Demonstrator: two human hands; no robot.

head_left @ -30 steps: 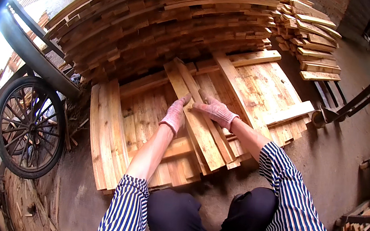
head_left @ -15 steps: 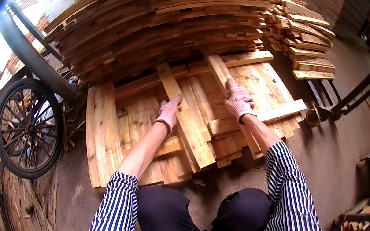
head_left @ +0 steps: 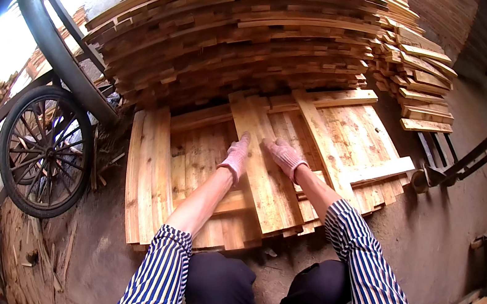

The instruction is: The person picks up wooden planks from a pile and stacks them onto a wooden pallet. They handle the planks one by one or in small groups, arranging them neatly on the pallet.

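Low in front of me lies a pallet-like layer of pale wooden boards (head_left: 200,152), with crosswise battens under lengthwise planks. My left hand (head_left: 235,157), in a pink knit glove, grips the left edge of a wooden plank (head_left: 263,192) in the middle, fingers closed along it. On the right side of the middle planks rests my right hand (head_left: 285,156), gloved alike, its fingers stretched out over the wood. Another plank (head_left: 323,138) slants to the right of that hand, not touched. Several planks (head_left: 150,170) lie side by side at the left end.
A tall stack of boards (head_left: 235,33) rises right behind the layer. At back right stands a smaller board pile (head_left: 426,90) on dark metal bars. A spoked wheel (head_left: 47,152) and a thick dark beam (head_left: 53,44) are at left. Wood scraps (head_left: 45,255) litter the floor.
My right hand has left the right-hand plank and moved left onto the middle planks. The middle planks now lie close together. My left hand stays at the middle plank's left edge.
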